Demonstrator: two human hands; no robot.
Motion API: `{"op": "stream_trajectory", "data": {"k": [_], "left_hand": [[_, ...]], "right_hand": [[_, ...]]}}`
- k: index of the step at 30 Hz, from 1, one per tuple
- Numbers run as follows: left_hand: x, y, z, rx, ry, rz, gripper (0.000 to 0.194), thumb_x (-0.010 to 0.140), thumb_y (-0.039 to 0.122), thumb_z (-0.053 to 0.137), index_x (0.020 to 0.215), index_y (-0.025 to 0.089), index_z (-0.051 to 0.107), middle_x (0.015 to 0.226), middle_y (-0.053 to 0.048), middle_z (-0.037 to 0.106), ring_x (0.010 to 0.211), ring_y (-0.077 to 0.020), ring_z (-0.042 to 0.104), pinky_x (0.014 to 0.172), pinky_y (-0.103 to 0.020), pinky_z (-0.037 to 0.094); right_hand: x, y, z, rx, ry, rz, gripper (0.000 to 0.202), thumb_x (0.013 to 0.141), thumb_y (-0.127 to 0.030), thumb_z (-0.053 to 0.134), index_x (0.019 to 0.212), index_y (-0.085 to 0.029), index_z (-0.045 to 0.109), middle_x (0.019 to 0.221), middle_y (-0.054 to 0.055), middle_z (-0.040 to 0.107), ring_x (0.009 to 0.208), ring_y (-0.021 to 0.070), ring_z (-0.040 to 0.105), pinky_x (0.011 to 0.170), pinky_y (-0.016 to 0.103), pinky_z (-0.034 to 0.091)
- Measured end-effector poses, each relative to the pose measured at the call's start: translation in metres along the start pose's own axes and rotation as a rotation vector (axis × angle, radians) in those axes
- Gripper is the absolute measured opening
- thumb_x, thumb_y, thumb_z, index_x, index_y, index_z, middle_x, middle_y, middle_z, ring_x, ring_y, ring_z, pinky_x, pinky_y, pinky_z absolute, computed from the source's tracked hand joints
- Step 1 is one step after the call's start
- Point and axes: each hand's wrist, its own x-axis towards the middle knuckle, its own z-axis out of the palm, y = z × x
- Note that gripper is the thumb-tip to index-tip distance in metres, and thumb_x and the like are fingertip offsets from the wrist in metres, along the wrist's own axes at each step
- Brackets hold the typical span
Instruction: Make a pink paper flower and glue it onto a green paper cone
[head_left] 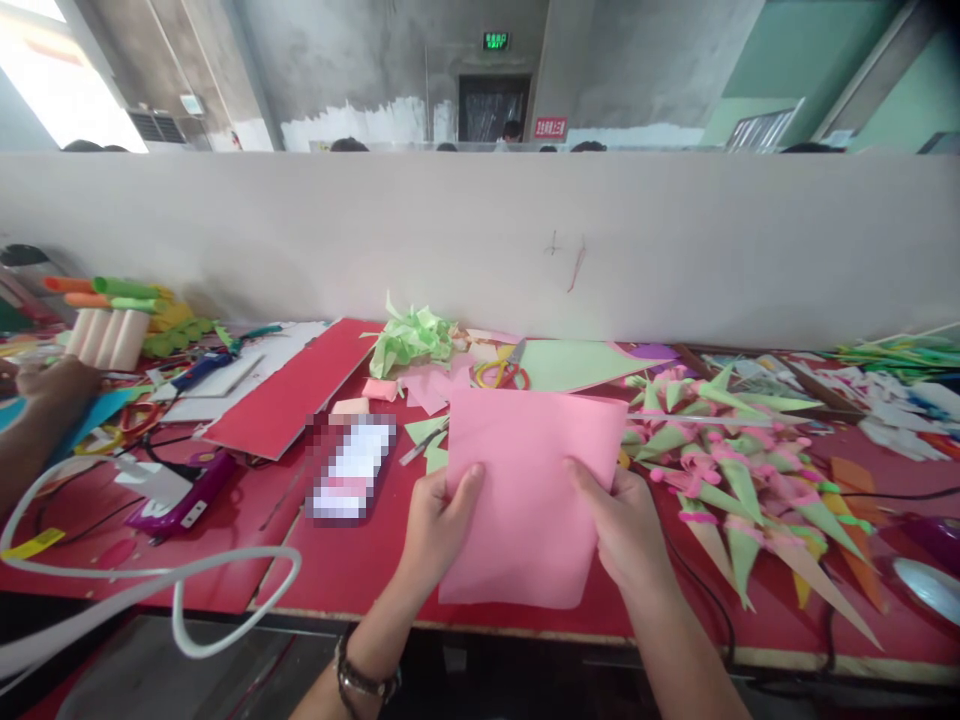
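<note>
Between my two hands is a sheet of pink paper (532, 520), held up above the front of the red table. My left hand (442, 515) grips its left edge, thumb on the near face and fingers behind. On the opposite edge, my right hand (619, 515) pinches the paper the same way. Just beyond the sheet lie yellow-handled scissors (499, 372) and a light green sheet (574, 364). A blurred-out phone (352, 470) rests to the left of my left hand. Right of my right hand is a pile of green and pink paper cones (731, 480).
A purple power strip (184, 492) with a white cable (232, 560) sits at left. Behind it are a red board (292, 390) and green paper scraps (412, 338). Another person's hand (56, 385) is at far left. A white partition (480, 240) runs along the table's back.
</note>
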Motion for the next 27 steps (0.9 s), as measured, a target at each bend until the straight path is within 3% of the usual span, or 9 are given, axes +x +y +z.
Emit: {"op": "stream_trajectory", "data": {"k": [4, 6, 9, 12, 15, 18, 20, 23, 27], "left_hand": [[0.004, 0.003, -0.004, 0.033, -0.003, 0.022, 0.041, 0.078, 0.044, 0.037, 0.051, 0.019, 0.021, 0.049, 0.005, 0.02, 0.044, -0.0056, 0.021, 0.041, -0.02, 0.016], [0.008, 0.007, -0.009, 0.099, 0.005, 0.067, 0.04, 0.078, 0.043, 0.038, 0.051, 0.019, 0.021, 0.049, 0.005, 0.021, 0.045, -0.0061, 0.022, 0.041, -0.02, 0.017], [0.014, 0.015, -0.02, 0.29, -0.048, 0.172, 0.042, 0.078, 0.043, 0.04, 0.051, 0.019, 0.02, 0.048, 0.005, 0.023, 0.046, -0.0073, 0.024, 0.042, -0.022, 0.016], [0.017, 0.023, -0.033, 0.487, -0.194, 0.289, 0.043, 0.08, 0.043, 0.041, 0.05, 0.019, 0.022, 0.047, 0.004, 0.027, 0.046, -0.0082, 0.025, 0.043, -0.023, 0.016], [0.019, 0.029, -0.043, 0.592, -0.307, 0.352, 0.045, 0.079, 0.044, 0.042, 0.048, 0.018, 0.025, 0.046, 0.004, 0.027, 0.044, -0.0083, 0.024, 0.044, -0.024, 0.016], [0.021, 0.032, -0.049, 0.65, -0.391, 0.375, 0.047, 0.079, 0.046, 0.043, 0.045, 0.018, 0.027, 0.045, 0.005, 0.022, 0.043, -0.0082, 0.021, 0.043, -0.024, 0.013], [0.021, 0.033, -0.05, 0.688, -0.421, 0.389, 0.048, 0.079, 0.047, 0.043, 0.043, 0.018, 0.029, 0.045, 0.005, 0.021, 0.042, -0.0081, 0.02, 0.042, -0.024, 0.013], [0.02, 0.035, -0.05, 0.783, -0.388, 0.431, 0.045, 0.082, 0.045, 0.038, 0.047, 0.017, 0.04, 0.043, 0.004, 0.03, 0.04, -0.0083, 0.028, 0.042, -0.023, 0.016], [0.014, 0.032, -0.048, 0.991, -0.199, 0.638, 0.027, 0.085, 0.036, 0.036, 0.083, 0.018, 0.057, 0.053, 0.002, 0.054, 0.047, -0.0131, 0.047, 0.046, -0.023, 0.025]], "right_hand": [[0.003, -0.004, -0.003, -0.073, -0.138, -0.032, 0.032, 0.065, -0.043, 0.062, 0.072, -0.012, 0.062, 0.062, 0.006, 0.065, 0.059, 0.02, 0.06, 0.053, 0.029, 0.048], [0.005, -0.011, -0.006, -0.154, -0.184, -0.162, 0.033, 0.069, -0.04, 0.059, 0.088, -0.013, 0.06, 0.081, 0.009, 0.066, 0.073, 0.0213, 0.062, 0.064, 0.031, 0.049], [0.006, -0.025, -0.011, -0.352, -0.026, -0.523, 0.05, 0.071, -0.035, 0.058, 0.117, -0.019, 0.044, 0.112, 0.01, 0.055, 0.1, 0.0211, 0.053, 0.084, 0.035, 0.043], [0.004, -0.042, -0.015, -0.63, 0.095, -0.784, 0.061, 0.073, -0.034, 0.056, 0.127, -0.021, 0.031, 0.125, 0.01, 0.043, 0.115, 0.0226, 0.04, 0.095, 0.04, 0.032], [0.001, -0.054, -0.014, -0.806, -0.14, -0.774, 0.039, 0.079, -0.035, 0.049, 0.115, -0.021, 0.046, 0.107, 0.007, 0.056, 0.101, 0.0213, 0.05, 0.087, 0.035, 0.037], [-0.002, -0.056, -0.007, -0.843, -0.339, -0.639, 0.026, 0.085, -0.033, 0.037, 0.077, -0.018, 0.057, 0.063, 0.0, 0.055, 0.06, 0.0133, 0.052, 0.056, 0.023, 0.038], [-0.004, -0.053, -0.003, -0.834, -0.353, -0.6, 0.032, 0.087, -0.031, 0.033, 0.062, -0.018, 0.049, 0.051, -0.004, 0.042, 0.046, 0.0097, 0.041, 0.046, 0.022, 0.028], [-0.005, -0.046, -0.002, -0.804, -0.336, -0.592, 0.03, 0.087, -0.03, 0.033, 0.06, -0.019, 0.04, 0.049, -0.006, 0.033, 0.044, 0.0084, 0.034, 0.045, 0.022, 0.023], [-0.007, -0.04, -0.008, -0.764, -0.288, -0.569, 0.028, 0.087, -0.029, 0.031, 0.062, -0.02, 0.035, 0.049, -0.006, 0.029, 0.044, 0.0084, 0.033, 0.046, 0.022, 0.022]]}}
